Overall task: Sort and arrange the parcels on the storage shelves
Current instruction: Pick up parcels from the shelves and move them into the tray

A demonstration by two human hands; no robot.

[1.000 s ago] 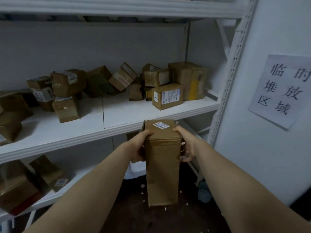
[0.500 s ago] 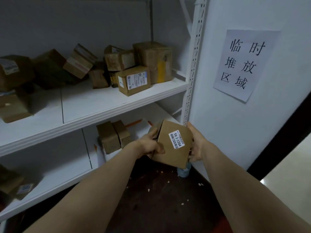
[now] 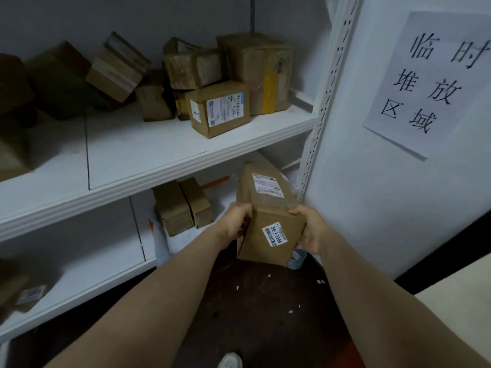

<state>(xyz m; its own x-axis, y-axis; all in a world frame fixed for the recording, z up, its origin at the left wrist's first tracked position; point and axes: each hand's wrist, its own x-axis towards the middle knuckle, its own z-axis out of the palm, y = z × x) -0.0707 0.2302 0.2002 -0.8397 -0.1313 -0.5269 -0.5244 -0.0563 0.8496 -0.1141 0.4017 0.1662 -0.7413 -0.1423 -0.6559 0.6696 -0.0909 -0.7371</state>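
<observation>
I hold a long brown cardboard parcel (image 3: 268,208) with both hands, its near end bearing a white label numbered 56-3-3304. My left hand (image 3: 235,224) grips its left side and my right hand (image 3: 309,229) its right side. The parcel points away from me, its far end reaching in over the right end of the lower shelf (image 3: 106,277). Two small brown boxes (image 3: 183,205) stand on that shelf just left of it. The middle shelf (image 3: 159,155) above carries several brown parcels, with a labelled box (image 3: 220,108) at the front.
A white perforated upright (image 3: 318,110) bounds the shelving on the right, close to the parcel. Beyond it is a white wall with a paper sign (image 3: 430,81). The floor (image 3: 252,314) below is dark with paper scraps. More parcels (image 3: 24,296) lie at the lower shelf's left.
The parcel has gone from hanging upright below the middle shelf to lying level, and its far end has moved in over the lower shelf. My view has swung right and down.
</observation>
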